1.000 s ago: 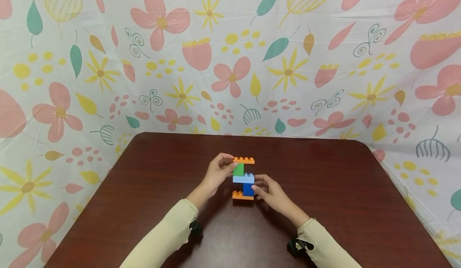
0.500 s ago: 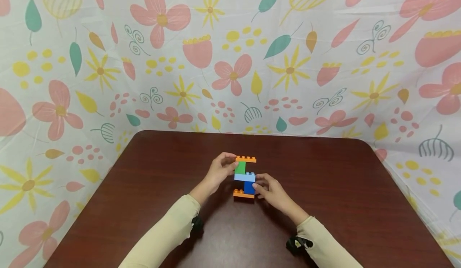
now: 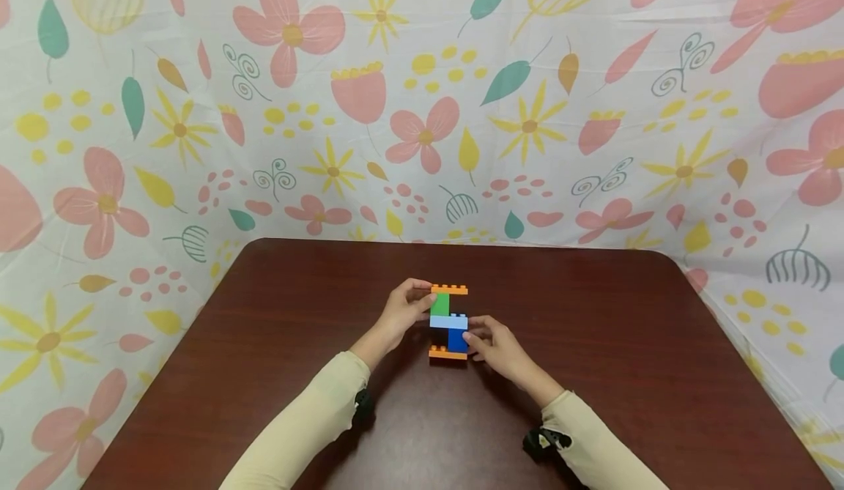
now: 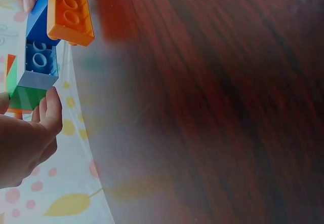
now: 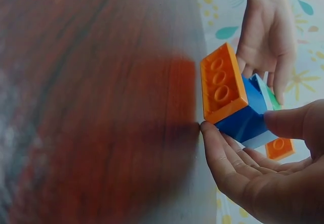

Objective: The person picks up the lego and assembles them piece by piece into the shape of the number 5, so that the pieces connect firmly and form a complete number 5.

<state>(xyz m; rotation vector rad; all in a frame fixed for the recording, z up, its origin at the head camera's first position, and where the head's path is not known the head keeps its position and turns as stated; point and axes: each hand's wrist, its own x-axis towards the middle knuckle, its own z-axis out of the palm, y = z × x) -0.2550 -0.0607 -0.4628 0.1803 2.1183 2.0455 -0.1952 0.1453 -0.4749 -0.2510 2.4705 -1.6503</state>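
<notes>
A build of joined toy building blocks is held up between both hands, stacked in an S-like shape. At its top is an orange block (image 3: 450,290), over a green block (image 3: 440,305). A light blue block (image 3: 448,322) lies across the middle. Beneath it come a dark blue block (image 3: 458,340) and a bottom orange block (image 3: 448,355), whose hollow underside shows in both wrist views. My left hand (image 3: 399,314) pinches the green block from the left, fingers partly behind it. On the right, my right hand (image 3: 501,347) grips the dark blue block, thumb on its front.
The dark brown table (image 3: 297,292) stretches out below the build, its surface glossy. Behind it hangs a white cloth (image 3: 422,204) with a flower and leaf print. Black wrist devices (image 3: 546,442) sit at the cream sleeves (image 3: 316,409).
The build and both hands have shifted very slightly to the right, and the head view has moved a little. Both grips look the same.
</notes>
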